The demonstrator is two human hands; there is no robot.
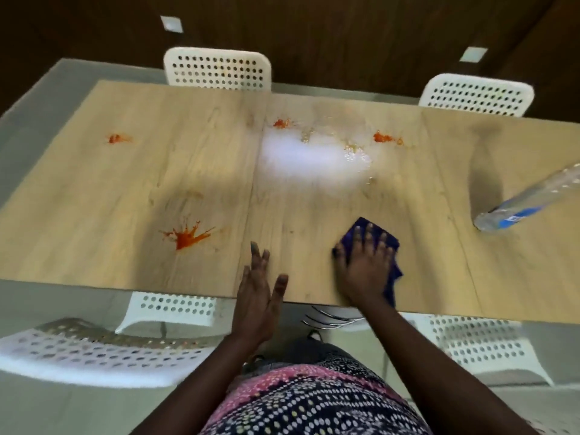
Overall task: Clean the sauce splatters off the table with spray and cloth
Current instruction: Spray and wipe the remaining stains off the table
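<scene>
Purple cloth under right hand near table edge.

You wear a patterned garment — dark fabric dotted with small white and yellowish spots, crossed by a pink zigzag band — and both your forearms are bare, with no sleeves, rings or watch showing.

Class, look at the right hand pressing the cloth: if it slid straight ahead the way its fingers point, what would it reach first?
The right hand, flat on the blue cloth, points up the table. It would likely first meet the wet, shiny patch; the sauce splatter lies beyond.
</scene>
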